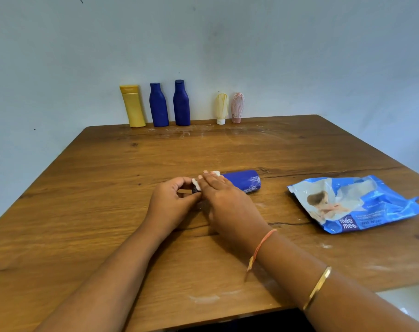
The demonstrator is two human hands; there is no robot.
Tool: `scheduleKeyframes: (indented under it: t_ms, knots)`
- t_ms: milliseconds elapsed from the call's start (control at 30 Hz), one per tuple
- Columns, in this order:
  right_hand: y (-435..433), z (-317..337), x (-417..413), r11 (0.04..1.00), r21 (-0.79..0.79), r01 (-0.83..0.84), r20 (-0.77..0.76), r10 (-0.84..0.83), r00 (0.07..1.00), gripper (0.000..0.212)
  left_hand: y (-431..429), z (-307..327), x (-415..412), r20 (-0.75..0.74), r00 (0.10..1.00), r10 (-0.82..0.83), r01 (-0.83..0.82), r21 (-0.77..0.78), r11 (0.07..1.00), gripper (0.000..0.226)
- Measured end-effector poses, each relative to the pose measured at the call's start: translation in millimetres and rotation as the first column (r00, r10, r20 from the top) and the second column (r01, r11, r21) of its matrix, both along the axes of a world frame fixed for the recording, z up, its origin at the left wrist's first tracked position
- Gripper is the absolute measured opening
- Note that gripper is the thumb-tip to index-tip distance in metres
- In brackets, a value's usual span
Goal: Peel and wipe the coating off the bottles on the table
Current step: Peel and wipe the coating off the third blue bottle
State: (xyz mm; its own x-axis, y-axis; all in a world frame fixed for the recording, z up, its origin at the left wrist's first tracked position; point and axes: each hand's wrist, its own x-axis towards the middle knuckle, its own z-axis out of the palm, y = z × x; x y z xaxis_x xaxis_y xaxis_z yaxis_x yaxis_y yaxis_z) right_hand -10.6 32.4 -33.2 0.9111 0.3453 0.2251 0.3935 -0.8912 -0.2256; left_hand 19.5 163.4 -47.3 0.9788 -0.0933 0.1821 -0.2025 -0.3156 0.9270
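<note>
A dark blue bottle (243, 180) lies on its side in the middle of the wooden table (107, 212), its base to the right with whitish streaks on it. My left hand (171, 202) grips the bottle's cap end. My right hand (224, 200) presses a white wipe (215, 173) flat onto the bottle's neck and shoulder, hiding that part. At the back, against the wall, stand a yellow bottle (132, 106), two blue bottles (158, 105) (181, 103), and two small upside-down tubes with streaky coating, one cream (221, 108) and one pink (237, 107).
A blue pack of wet wipes (354, 204) lies to the right of the bottle. White smears mark the table near the back row and near the front edge. A pale wall closes off the back and left; floor shows at the lower right.
</note>
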Motion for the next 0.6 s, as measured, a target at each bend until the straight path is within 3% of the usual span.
scheduleKeyframes:
  t_ms: [200,333,600]
  knots:
    - [-45.4,7.3,6.9,0.958,-0.054,0.280,-0.096,-0.284,0.954,0.065,1.5,-2.2,2.4,0.043,0.998,0.036,-0.039,0.073,0.997,0.031]
    - [-41.0,6.3,-0.4,0.939,-0.035,0.343,-0.128,-0.345,0.930,0.063,0.9,-3.8,4.1,0.028,0.999,0.046,-0.047,0.037,0.998,0.030]
    - [-1.0,-0.9,-10.8,0.996,-0.071,0.051,-0.054,-0.055,0.997,0.064,2.0,-7.9,8.7,-0.090,0.996,0.026,-0.034,-0.087,0.996,0.029]
